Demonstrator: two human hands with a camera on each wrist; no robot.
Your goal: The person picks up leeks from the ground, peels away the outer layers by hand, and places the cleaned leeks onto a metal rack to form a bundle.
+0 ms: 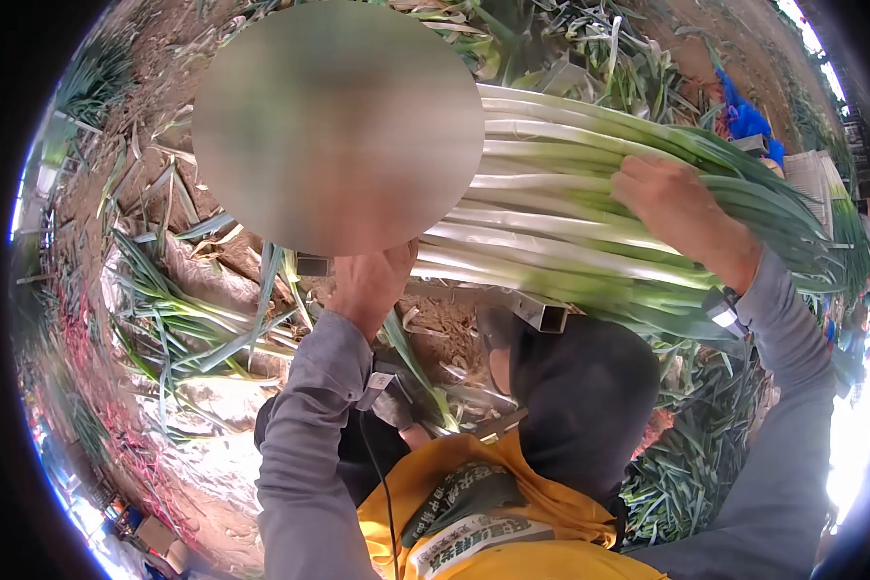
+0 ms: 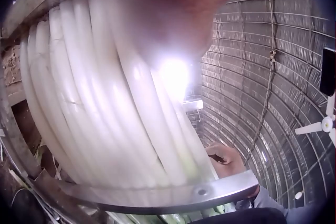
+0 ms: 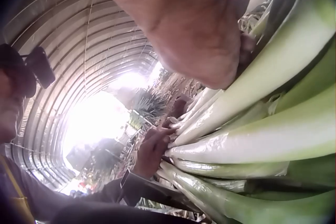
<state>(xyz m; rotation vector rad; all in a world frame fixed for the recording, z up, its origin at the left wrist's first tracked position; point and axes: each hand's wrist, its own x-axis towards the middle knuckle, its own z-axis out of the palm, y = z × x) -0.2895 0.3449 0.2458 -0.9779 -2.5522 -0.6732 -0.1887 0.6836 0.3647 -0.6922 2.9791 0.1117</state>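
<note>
A broad bundle of long green onions (image 1: 551,208) lies across a metal rack, white ends to the left and green leaves to the right. My right hand (image 1: 672,208) rests over the stalks with bent fingers, where white turns to green. In the right wrist view its curled fingertips (image 3: 245,50) grip one thick stalk at the bundle's edge. A blurred patch covers most of my left hand (image 1: 375,280) in the head view. The right wrist view has the left hand (image 3: 151,153) at the white ends; whether its fingers close on them I cannot tell.
A curved metal bar (image 2: 205,190) of the rack crosses the stalks, and a square tube end (image 1: 548,317) juts toward my body. Loose green onions (image 1: 188,314) lie on a pale sack at left. Cut leaves (image 1: 691,474) are heaped at lower right. A blue bag (image 1: 744,116) lies beyond.
</note>
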